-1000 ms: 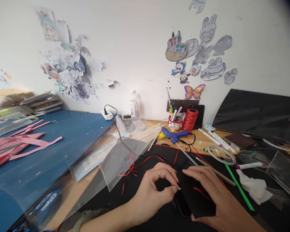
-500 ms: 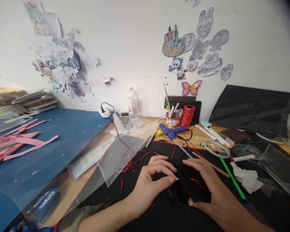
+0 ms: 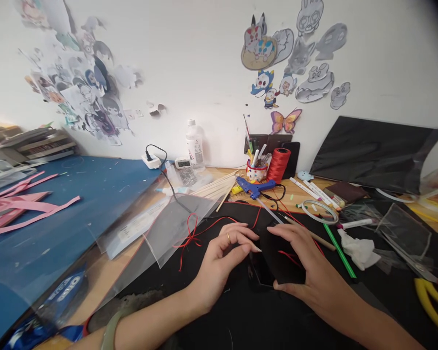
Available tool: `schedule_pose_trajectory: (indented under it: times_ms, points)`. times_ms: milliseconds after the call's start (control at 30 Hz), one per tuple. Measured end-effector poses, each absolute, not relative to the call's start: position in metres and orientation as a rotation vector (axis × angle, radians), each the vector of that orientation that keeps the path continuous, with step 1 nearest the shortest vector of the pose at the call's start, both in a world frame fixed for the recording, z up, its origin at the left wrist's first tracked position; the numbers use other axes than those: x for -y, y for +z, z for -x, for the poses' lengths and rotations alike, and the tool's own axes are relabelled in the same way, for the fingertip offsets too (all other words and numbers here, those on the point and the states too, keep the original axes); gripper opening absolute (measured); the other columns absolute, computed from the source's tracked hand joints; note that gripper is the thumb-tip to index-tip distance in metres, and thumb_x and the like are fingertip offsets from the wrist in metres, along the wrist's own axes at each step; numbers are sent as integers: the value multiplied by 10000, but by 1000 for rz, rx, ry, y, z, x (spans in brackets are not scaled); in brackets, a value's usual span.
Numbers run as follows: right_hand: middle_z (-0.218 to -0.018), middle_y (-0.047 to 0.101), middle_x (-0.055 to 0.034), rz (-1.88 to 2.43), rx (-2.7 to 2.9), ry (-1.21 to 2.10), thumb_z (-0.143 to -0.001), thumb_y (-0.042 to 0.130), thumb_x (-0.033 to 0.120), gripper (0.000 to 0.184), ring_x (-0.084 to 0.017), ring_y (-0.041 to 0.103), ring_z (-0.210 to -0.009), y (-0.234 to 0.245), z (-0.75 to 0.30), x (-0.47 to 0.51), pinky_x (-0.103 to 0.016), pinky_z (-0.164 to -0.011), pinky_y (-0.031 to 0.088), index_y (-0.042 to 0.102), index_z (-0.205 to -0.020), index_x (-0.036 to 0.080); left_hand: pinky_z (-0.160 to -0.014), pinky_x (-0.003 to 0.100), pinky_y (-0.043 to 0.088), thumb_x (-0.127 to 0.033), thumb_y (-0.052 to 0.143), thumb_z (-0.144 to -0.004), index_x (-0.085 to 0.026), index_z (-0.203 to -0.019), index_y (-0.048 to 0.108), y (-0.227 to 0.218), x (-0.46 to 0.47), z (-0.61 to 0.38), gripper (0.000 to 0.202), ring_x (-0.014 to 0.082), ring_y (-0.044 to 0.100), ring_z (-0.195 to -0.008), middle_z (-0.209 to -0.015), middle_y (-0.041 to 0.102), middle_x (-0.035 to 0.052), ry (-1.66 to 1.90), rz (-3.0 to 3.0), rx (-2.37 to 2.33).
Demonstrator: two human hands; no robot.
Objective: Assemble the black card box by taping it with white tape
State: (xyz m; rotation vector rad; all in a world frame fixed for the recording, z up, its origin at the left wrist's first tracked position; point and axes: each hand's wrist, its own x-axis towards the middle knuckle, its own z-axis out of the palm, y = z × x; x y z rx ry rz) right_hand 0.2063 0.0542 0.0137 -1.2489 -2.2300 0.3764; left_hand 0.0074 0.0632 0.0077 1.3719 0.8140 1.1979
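My right hand grips a small black panel by its edges, fingers at the top and thumb below. A bit of red string shows against the panel beside the palm. My left hand, with a ring on one finger, has thumb and index finger close together at the panel's left edge. A tiny whitish bit shows at those fingertips; whether it is a nail or a held piece is unclear. Under the panel lies a dark piece with a glossy edge, mostly hidden against the black mat.
Beyond the hands lie a blue glue gun, wooden sticks and a red thread spool. Right are a green strip, crumpled tissue and yellow-handled scissors. Left are clear plastic sheets and a red bow.
The camera has turned slightly down and right, bringing the yellow scissor handles into view. Both hands keep nearly the same pose at the black panel.
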Motion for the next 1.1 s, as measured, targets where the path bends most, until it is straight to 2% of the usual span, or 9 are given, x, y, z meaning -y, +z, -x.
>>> schedule_pose_trajectory:
  times_ms: [100,200,333,433,533,633,700,900,1100]
  points:
    - [-1232,447,-93,1267,2229,393,-736,612,470,596,-253,445,-1176,16,-206,-53,-393,-925,445,357,-1242,285,-974,349,330,-232,496,-845,-165,-726,569,5,-63,-7,155,206,487,-1074,-1019,587,47,1281,-1232,-861]
    - [-1251,413,-101,1285,2236,400,-751,582,495,608,-261,411,-1198,19,-207,-52,-431,-948,421,324,-1259,283,-997,355,308,-251,531,-820,-194,-912,533,3,-61,-5,108,210,432,-1156,-1153,519,44,1280,-1208,-861]
    - [-1277,392,-109,1283,2274,368,-765,565,481,623,-265,380,-1218,21,-207,-50,-458,-957,413,296,-1282,262,-1045,371,256,-204,706,-657,-254,-1281,274,4,-54,-5,761,217,365,-1229,-1244,453,50,918,-1412,-733]
    - [-1279,419,-110,1253,2315,226,-807,526,340,541,-257,381,-1220,23,-206,-48,-463,-962,411,307,-1289,229,-1008,371,322,-129,726,-597,-265,-1332,120,1,-50,-10,961,217,405,-1188,-1277,411,67,794,-1502,-774]
    - [-1259,474,-103,1191,2330,-39,-795,473,152,461,-249,420,-1199,25,-204,-45,-458,-973,405,396,-1246,208,-993,389,343,-157,720,-606,-252,-1316,176,-5,-49,-15,900,234,407,-1174,-1307,372,85,859,-1544,-931]
    - [-1127,597,-89,1066,2302,-297,-779,418,61,415,-230,540,-1087,25,-203,-41,-411,-927,458,500,-1163,195,-998,409,337,-209,727,-617,-253,-1293,253,-9,-48,-18,826,243,416,-1157,-1282,401,79,903,-1585,-1001]
    - [-1056,645,-82,1003,2300,-378,-786,412,46,397,-210,593,-1014,25,-202,-39,-375,-905,482,526,-1142,183,-998,409,337,-217,729,-616,-259,-1283,279,-8,-46,-19,805,243,419,-1151,-1275,408,71,940,-1620,-1008]
    - [-1078,652,-61,968,2337,-429,-796,443,47,393,-195,597,-1012,24,-204,-35,-348,-910,473,545,-1141,206,-1005,361,332,-157,691,-630,-258,-1288,312,1,-39,-20,766,220,412,-1144,-1255,395,60,1075,-1764,-954]
    - [-824,641,-33,1063,2304,-469,-790,490,69,333,-149,604,-743,30,-203,-33,-275,-672,496,608,-1049,243,-957,306,378,-198,702,-652,-291,-1344,240,3,-38,-17,838,207,402,-1165,-1295,352,47,1066,-1824,-942]
